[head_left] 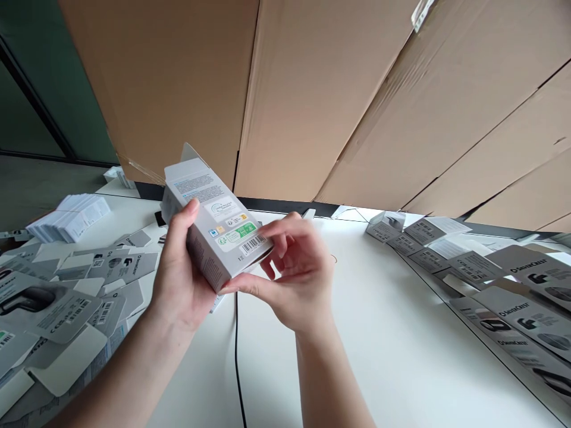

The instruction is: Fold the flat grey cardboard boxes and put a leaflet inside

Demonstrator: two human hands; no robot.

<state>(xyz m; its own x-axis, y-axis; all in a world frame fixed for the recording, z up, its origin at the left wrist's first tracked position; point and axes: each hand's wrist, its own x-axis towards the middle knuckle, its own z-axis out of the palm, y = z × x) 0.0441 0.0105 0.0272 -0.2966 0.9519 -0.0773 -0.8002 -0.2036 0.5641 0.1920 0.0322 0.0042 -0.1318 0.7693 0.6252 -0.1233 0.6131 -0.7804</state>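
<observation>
Box (223, 220) held tilted above the worktop (379, 333), left of mid-view, barcode face turned up. A flap (191, 153) stands raised at its far end; the underside and interior are out of sight, and the small print is illegible. The left grip (182, 279) wraps the box, thumb on the printed face, fingers hidden. The right grip (298, 273) sets thumb and forefinger at the near end, other fingers curled; whether it clasps anything, I cannot tell. The upper end of the cable (237, 356) is lost behind the box. To the left, overlapping cartons (66, 309) are cut off by the frame; beyond them stands a paper stack (71, 217). Packs (526, 321) on the right and cardboard (312, 89) behind also run out of view.
</observation>
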